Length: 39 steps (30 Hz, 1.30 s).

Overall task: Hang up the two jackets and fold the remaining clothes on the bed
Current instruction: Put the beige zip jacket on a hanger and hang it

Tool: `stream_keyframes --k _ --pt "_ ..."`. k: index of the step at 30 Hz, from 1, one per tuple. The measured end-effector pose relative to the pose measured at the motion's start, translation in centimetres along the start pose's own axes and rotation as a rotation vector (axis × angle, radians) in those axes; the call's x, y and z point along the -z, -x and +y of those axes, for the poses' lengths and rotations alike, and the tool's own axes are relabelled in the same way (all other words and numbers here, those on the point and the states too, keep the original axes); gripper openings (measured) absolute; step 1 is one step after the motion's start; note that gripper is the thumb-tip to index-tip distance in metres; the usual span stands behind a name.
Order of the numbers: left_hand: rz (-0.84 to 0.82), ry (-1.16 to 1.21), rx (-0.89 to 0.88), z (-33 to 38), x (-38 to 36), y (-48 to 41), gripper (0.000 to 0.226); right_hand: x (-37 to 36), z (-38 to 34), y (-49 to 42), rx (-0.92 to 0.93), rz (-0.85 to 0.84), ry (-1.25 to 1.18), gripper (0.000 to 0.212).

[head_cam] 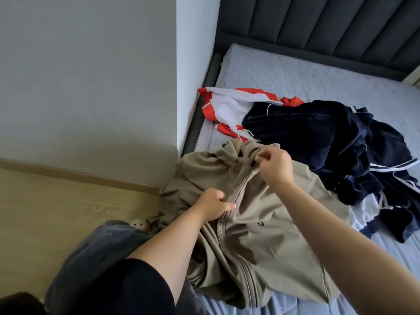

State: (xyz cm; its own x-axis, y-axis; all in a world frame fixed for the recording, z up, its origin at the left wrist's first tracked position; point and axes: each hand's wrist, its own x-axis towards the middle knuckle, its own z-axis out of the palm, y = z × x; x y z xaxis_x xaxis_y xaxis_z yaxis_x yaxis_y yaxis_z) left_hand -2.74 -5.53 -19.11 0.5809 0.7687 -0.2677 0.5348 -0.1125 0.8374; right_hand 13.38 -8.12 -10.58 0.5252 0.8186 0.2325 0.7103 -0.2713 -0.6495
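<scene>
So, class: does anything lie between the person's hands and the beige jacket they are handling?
Nothing visible does. Both hands are already on the beige jacket: the left hand grips the zipper edge, the right hand pinches it near the collar.

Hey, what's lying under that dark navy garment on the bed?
Under the navy garment a red and white garment sticks out toward the wall, and white fabric shows at its near edge. What else lies beneath is covered.
</scene>
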Motion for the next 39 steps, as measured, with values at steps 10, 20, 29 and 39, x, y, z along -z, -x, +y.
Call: stream_keyframes --k 10,20,29,39 --pt "0.144 -0.010 0.070 -1.2 -0.2 -0.6 0.052 -2.3 2.1 -4.2 0.092 -0.182 0.191 0.026" --pt "0.258 0.062 0.113 -0.8 -0.3 -2.3 0.025 -4.1 7.2 -7.4 -0.251 -0.392 0.489 0.047" --pt "0.186 -0.134 -0.018 -0.8 -0.8 -3.6 0.061 -4.6 6.8 -8.2 -0.362 -0.531 0.317 0.036" --pt "-0.007 -0.348 -0.116 -0.3 -1.1 -2.6 0.055 -3.4 4.8 -6.5 -0.285 -0.278 -0.033 0.024"
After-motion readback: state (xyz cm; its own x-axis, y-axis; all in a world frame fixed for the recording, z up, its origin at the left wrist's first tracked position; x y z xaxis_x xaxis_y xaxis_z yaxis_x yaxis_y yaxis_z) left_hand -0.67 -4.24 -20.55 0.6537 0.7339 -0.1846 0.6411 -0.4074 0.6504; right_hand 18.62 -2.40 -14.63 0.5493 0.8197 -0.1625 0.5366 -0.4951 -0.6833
